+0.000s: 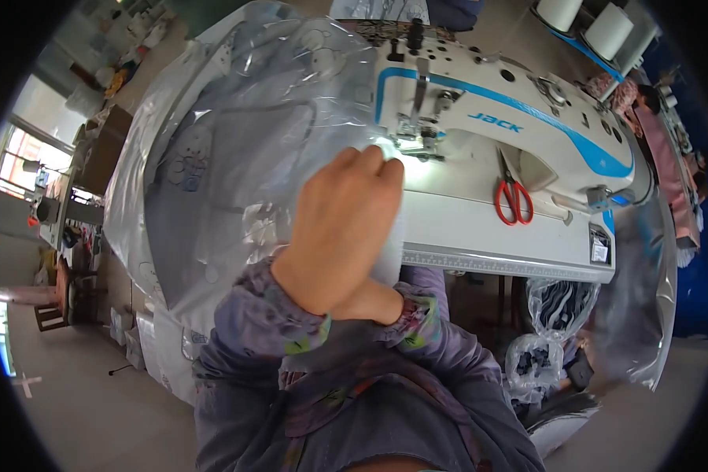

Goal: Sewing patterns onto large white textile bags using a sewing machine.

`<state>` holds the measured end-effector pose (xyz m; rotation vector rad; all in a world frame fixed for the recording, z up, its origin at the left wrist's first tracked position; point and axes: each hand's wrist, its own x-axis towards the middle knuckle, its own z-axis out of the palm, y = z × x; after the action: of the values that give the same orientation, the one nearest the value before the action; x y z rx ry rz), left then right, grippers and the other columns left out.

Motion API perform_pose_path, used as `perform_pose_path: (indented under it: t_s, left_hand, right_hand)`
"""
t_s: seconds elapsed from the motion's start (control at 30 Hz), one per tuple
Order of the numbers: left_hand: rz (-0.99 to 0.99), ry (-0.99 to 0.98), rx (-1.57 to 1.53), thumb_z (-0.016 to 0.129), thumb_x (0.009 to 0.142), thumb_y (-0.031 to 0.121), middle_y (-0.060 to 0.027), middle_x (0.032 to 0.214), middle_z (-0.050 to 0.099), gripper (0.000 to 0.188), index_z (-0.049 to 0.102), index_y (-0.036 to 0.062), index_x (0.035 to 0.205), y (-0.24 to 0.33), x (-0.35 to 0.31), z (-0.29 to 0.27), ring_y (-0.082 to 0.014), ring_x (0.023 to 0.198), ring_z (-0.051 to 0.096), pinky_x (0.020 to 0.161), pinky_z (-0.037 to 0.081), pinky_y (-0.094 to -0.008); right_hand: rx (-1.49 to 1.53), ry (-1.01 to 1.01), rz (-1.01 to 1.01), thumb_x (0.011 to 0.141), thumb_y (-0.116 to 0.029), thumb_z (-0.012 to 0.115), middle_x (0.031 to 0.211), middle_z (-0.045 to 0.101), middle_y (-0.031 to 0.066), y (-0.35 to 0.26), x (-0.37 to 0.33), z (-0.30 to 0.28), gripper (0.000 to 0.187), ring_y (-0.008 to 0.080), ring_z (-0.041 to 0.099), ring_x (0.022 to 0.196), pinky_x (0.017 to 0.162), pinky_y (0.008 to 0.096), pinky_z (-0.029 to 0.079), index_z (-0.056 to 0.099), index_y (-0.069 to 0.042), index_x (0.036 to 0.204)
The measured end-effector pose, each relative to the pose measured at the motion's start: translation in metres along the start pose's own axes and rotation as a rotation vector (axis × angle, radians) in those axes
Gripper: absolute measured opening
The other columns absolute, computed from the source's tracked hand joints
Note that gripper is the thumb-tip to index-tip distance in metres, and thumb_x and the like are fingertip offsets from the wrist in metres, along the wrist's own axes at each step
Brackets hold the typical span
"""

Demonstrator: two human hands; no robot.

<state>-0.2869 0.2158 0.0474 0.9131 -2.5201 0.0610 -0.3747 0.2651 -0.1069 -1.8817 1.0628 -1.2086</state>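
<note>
My left hand (344,224) is closed in a fist, knuckles up, just in front of the needle area of a white and blue sewing machine (495,102). Its fingertips are hidden, so what they hold does not show. Crossing beneath my left wrist is my right hand (366,303); only its wrist side shows, and its fingers are hidden. Beside and under the hands spreads a large grey fabric piece (252,157) with pale printed figures and shiny clear plastic film (141,157). The lit presser foot (425,155) stands just beyond my left knuckles.
Red-handled scissors (514,197) lie on the machine bed (464,228), right of the needle. White thread cones (608,33) stand at the back right. Plastic bags of dark pieces (562,307) hang below the bed's right end. At the far left is a wooden stool (71,295).
</note>
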Motion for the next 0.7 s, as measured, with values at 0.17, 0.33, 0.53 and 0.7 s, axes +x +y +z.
perform_pose_path:
  t_s: [0.17,0.33,0.53,0.7]
  left_hand:
    - [0.002,-0.094,-0.167,0.061,0.084,0.008,-0.0107,0.092,0.057,0.020,0.059,0.0039,0.103,-0.001,-0.032,0.014,-0.0298,0.085,0.066,0.069,0.055,-0.0394]
    - [-0.161,-0.273,-0.237,0.060,0.092,0.010,-0.0119,0.096,0.058,0.032,0.057,0.0032,0.123,0.021,-0.092,0.096,-0.0311,0.076,0.067,0.063,0.055,-0.0416]
    - [-0.174,-0.226,-0.281,0.058,0.089,0.005,-0.0141,0.103,0.059,0.045,0.055,-0.0031,0.133,0.012,-0.101,0.113,-0.0302,0.066,0.069,0.059,0.058,-0.0405]
    - [-0.205,-0.327,-0.299,0.057,0.088,0.002,-0.0121,0.122,0.061,0.044,0.061,0.0015,0.131,0.025,-0.092,0.106,-0.0324,0.078,0.069,0.063,0.057,-0.0429]
  right_hand:
    - [-0.483,0.029,0.358,0.089,-0.017,0.066,0.088,0.071,0.0181,0.021,0.013,-0.044,0.016,0.0380,0.068,0.086,0.077,0.0438,0.054,0.072,-0.008,0.100]
    - [-0.243,0.306,0.706,0.087,-0.016,0.075,0.074,0.072,0.0120,0.032,-0.011,-0.074,0.016,0.0215,0.067,0.059,0.059,0.0340,0.052,0.072,-0.001,0.087]
    - [-0.078,0.347,0.646,0.091,-0.007,0.072,0.072,0.069,0.0069,0.029,-0.014,-0.077,0.013,0.0093,0.065,0.062,0.057,0.0256,0.051,0.070,0.005,0.096]
    - [-0.113,0.379,0.637,0.094,-0.006,0.068,0.077,0.070,0.0074,0.038,-0.015,-0.075,0.017,0.0103,0.067,0.066,0.059,0.0262,0.053,0.067,0.004,0.108]
